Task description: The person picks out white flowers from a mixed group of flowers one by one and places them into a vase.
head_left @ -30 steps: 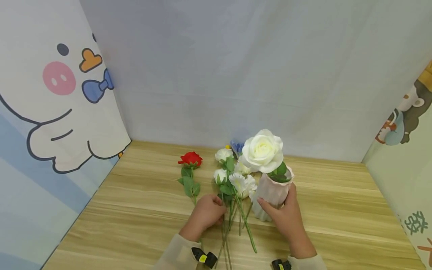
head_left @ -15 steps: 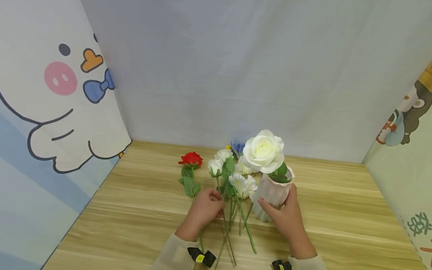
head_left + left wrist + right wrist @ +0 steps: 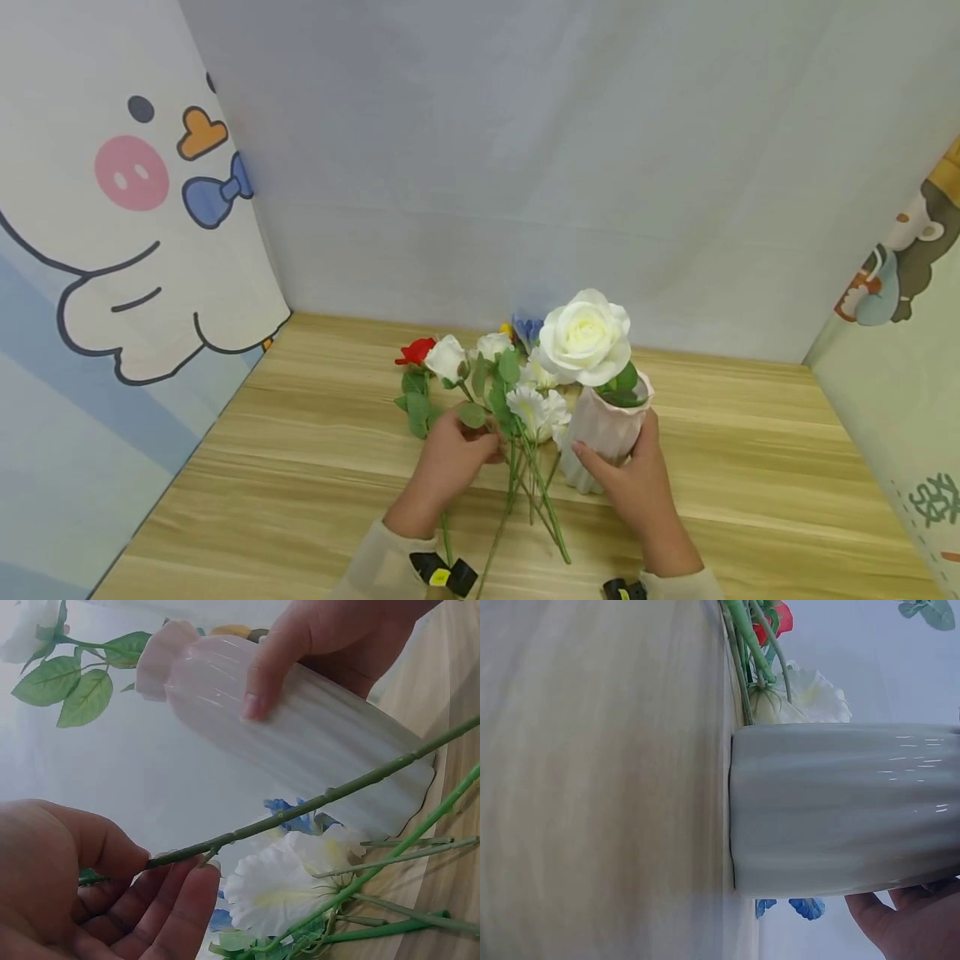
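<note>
My left hand (image 3: 450, 460) pinches the stem (image 3: 300, 812) of a white rose (image 3: 446, 359), thumb against fingers. This rose leans up and left, its bloom overlapping the red rose (image 3: 414, 352) in the head view. A pale pink, ribbed vase (image 3: 604, 429) stands upright, one large white rose (image 3: 586, 337) in its mouth. My right hand (image 3: 641, 492) grips the vase from the right side, its thumb across the front. In the right wrist view the vase's base rests on the table (image 3: 615, 795).
Between the hands lies a pile of flowers: a white rose (image 3: 494, 344), frilly white blooms (image 3: 536, 410) and a blue flower (image 3: 527, 330). Their green stems (image 3: 551, 517) cross toward the front. A grey curtain (image 3: 525, 167) hangs behind the table, with cartoon-printed panels (image 3: 135, 250) at the sides.
My left hand has lifted a white rose from the pile, and its bloom has moved up and left in front of the red rose. The right hand and vase stay put.
</note>
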{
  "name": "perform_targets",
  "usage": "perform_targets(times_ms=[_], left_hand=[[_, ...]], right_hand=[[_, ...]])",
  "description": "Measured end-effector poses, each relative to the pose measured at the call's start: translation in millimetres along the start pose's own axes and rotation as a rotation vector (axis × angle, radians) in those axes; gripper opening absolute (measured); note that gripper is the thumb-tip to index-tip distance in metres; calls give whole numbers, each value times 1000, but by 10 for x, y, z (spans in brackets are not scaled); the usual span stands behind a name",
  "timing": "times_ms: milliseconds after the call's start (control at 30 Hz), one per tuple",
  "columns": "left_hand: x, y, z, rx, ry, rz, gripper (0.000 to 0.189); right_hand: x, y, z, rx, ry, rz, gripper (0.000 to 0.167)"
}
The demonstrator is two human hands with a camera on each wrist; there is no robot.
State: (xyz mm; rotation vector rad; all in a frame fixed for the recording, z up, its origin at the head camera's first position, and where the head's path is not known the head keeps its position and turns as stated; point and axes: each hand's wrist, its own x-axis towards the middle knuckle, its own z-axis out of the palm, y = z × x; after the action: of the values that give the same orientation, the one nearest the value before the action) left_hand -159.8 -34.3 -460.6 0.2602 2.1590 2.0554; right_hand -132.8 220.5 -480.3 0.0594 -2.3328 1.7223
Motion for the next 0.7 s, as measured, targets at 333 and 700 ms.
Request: perform_targets(times_ms=[333,700], left_hand=[[-11,108,-69,-88,11,119,6],[-84,247,-67,-173,-10,290,14]], right_hand=[[-15,-13,-9,-11,7,3,93],[-12,-16,-13,-20,-4,-17,93]])
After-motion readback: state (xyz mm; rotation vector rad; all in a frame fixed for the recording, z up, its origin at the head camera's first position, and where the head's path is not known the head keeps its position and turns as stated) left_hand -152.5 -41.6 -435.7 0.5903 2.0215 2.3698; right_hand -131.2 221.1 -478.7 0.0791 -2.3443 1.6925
